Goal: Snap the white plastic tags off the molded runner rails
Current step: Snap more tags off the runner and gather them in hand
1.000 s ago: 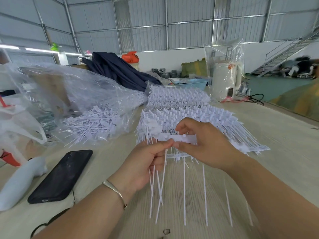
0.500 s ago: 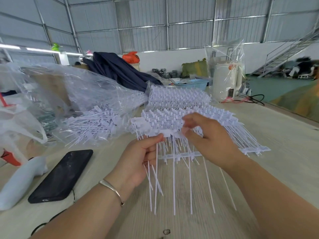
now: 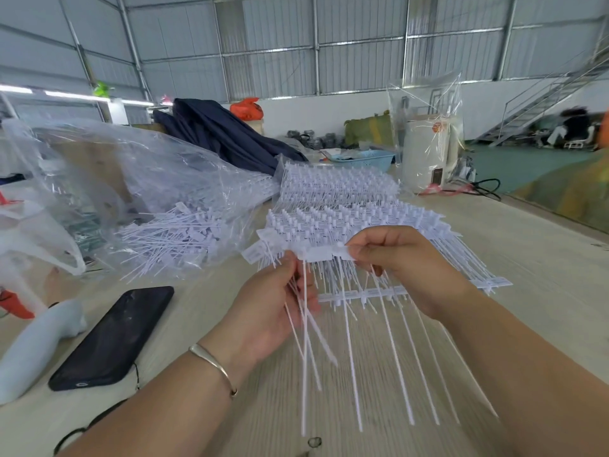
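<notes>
The white tags (image 3: pixel 316 253) are held up over the table (image 3: pixel 527 258), right in front of the stack of moulded runner rails (image 3: pixel 329 222). Each one looks like a flat little label head with a long thin tail hanging down, so they'd be guessed as super light, with bendy tails and a stiffer head. The thin joint to the rail is probably where it gives, so a quick twist or bend at the head should pop it clean; pulling on a tail would likely just stretch or kink it.

A loose bundle of tails is gripped in the left hand (image 3: pixel 273 308), fingers curled round them with thumb and fingertip pinched at the top. The flat head end is pinched by the right hand (image 3: pixel 405 265), fingers bent and closed on it. Best hold is judged to be right at the head, close to the joint.

Further out, a clear bag of finished tags (image 3: pixel 171 232) is lying to the left, and a black phone (image 3: pixel 113 338) is lying near the left forearm.
</notes>
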A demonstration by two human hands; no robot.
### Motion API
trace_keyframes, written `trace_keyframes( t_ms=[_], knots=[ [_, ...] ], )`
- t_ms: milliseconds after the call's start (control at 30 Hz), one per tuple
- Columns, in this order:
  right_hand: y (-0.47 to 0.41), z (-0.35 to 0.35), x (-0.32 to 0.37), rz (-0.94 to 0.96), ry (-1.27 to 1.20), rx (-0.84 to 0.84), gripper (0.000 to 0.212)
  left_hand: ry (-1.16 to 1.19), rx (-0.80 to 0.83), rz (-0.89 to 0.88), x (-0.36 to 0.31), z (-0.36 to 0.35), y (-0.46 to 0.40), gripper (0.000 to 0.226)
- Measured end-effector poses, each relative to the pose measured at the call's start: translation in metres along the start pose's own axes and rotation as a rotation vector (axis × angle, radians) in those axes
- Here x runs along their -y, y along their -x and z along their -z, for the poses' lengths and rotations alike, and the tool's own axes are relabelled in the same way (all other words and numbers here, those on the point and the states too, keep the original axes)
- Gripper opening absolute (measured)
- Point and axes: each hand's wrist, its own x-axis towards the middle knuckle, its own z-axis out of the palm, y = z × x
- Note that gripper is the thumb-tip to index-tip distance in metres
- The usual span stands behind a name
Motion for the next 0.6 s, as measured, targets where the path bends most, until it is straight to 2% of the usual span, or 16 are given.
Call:
trace_keyframes(
  t_ms=[100,200,267,367,600],
  knots=[
    [0.0009,-0.0004,0.0002,0.012,0.043,0.021,0.013,-0.039,0.001,-0.005,-0.0018,0.0023,-0.0007,0.031],
    [0.0008,-0.0028,-0.0022,0.019,0.135,-0.004,0.013,-0.016,0.086,-0.025,-0.0032,0.0020,0.0008,0.035],
    [0.0005,-0.0033,-0.0032,0.024,0.143,-0.016,0.012,-0.081,0.121,-0.059,-0.0025,0.0021,0.0034,0.036],
    [0.0009,-0.0037,-0.0020,0.036,0.121,-0.014,0.014,-0.144,0.100,-0.131,-0.0013,0.0026,0.0045,0.036],
    [0.0033,-0.0048,-0.0006,0.071,0.083,0.070,0.011,0.007,0.184,-0.070,-0.0031,0.0056,0.0045,0.030]
  ],
)
